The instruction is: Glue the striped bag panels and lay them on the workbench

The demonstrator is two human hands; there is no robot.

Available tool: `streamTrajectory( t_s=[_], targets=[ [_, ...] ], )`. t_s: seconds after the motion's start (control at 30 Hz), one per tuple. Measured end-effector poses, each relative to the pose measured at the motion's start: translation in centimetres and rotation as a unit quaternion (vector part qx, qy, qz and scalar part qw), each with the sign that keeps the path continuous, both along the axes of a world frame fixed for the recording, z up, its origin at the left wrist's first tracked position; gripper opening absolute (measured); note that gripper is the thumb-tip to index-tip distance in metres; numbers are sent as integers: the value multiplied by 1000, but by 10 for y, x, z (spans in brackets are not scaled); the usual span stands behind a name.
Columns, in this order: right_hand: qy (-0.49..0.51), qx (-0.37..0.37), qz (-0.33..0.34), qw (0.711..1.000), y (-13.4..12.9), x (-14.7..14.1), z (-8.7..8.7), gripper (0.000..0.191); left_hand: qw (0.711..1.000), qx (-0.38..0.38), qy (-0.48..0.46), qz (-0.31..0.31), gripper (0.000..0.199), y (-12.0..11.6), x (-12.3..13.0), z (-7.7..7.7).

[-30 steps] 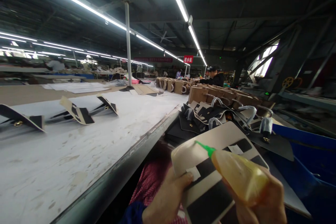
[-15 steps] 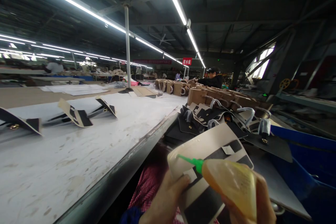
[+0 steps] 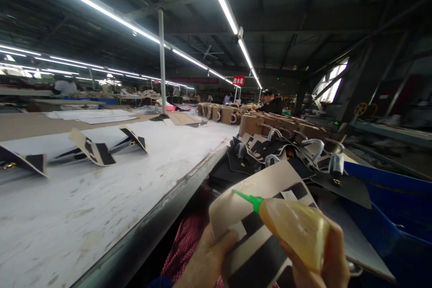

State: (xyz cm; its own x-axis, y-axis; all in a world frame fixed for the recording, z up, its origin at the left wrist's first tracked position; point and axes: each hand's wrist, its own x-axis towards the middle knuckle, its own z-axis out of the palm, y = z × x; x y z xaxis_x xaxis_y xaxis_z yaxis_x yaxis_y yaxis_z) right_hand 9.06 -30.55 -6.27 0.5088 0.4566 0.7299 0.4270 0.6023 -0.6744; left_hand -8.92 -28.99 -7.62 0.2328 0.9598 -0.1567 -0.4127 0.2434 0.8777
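Note:
My left hand (image 3: pixel 205 252) is closed on a beige panel with black stripes (image 3: pixel 270 180), the thumb pressed over its face beside a small pale patch. The panel is tilted up in front of me, its lower part cut off by the frame. In my right hand (image 3: pixel 332 252) is a soft glue bottle (image 3: pixel 293 229) of amber liquid, lying on its side with fingers wrapped round it. Its thin green nozzle (image 3: pixel 248 198) points left over the panel near the upper left edge. I cannot tell whether the tip touches.
Folded black and beige pieces (image 3: pixel 92 150) stand on the white-covered table (image 3: pixel 151 198) at left. Bag pieces with plastic-wrapped handles (image 3: pixel 263 148) are heaped beyond the panel, beside a blue bin (image 3: pixel 381 189). Brown bags (image 3: pixel 253 123) line up behind. Another person (image 3: pixel 272 101) is farther back.
The nozzle tip has moved up along the panel's edge, away from the left corner. Both hands and the panel have shifted slightly left in view.

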Motion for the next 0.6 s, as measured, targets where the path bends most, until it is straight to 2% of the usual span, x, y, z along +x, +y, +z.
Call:
streamTrajectory(
  t_s=[0.07,0.17,0.23,0.3,0.4,0.47,0.6],
  targets=[
    [-7,-14,-21,1000,4,8,1,60,1000,9,27,5,53,-2,-5,2],
    [-36,30,-144,988,14,24,5,61,998,20,56,-3,50,-5,-13,4],
    [-63,59,-191,978,18,30,7,61,998,12,64,-4,52,-6,-17,1],
    [-58,61,-173,981,14,26,9,60,998,-6,62,2,54,-5,-18,-5],
    [18,-14,-78,997,-2,8,13,57,999,-15,44,17,55,-4,-18,-14],
    [32,-48,-44,997,-10,2,14,55,999,-10,38,15,55,-5,-18,-15],
    [-70,14,-117,991,-10,12,12,56,998,0,57,8,52,-7,-22,-14]
  ],
)
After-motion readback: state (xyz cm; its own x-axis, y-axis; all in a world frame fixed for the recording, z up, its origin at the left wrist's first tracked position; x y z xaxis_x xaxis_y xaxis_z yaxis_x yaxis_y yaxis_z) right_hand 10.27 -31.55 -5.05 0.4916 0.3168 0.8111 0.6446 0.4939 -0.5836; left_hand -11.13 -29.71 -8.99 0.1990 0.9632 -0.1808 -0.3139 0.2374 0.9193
